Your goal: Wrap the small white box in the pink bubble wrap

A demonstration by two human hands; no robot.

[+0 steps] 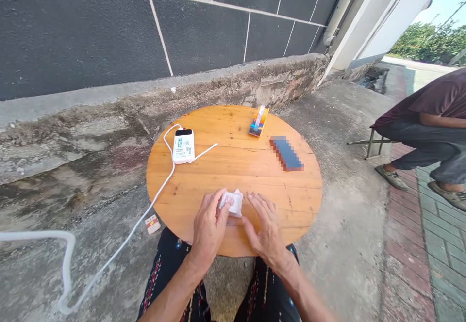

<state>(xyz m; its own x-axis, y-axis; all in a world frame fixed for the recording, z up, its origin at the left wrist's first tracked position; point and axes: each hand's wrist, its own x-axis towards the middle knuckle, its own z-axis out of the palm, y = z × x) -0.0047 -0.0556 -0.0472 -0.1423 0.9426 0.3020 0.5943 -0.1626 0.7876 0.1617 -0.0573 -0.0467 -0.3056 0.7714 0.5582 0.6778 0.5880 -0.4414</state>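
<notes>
A small white packet [236,204] in what looks like clear wrapping lies at the near side of the round wooden table [233,167]. My left hand [210,222] grips it from the left, thumb and fingers closed on its edge. To the packet's right, my right hand [265,225] rests low over the wood with its fingers spread, holding nothing. What is printed on the packet is too small to read.
Toward the back left is a white power bank [184,150] with a white cable [156,198] running off the table. A tape dispenser [259,122] and a pixelated dark phone-like slab [287,153] are farther right. A small box [152,224] lies on the ground; a seated person [433,118] is at right.
</notes>
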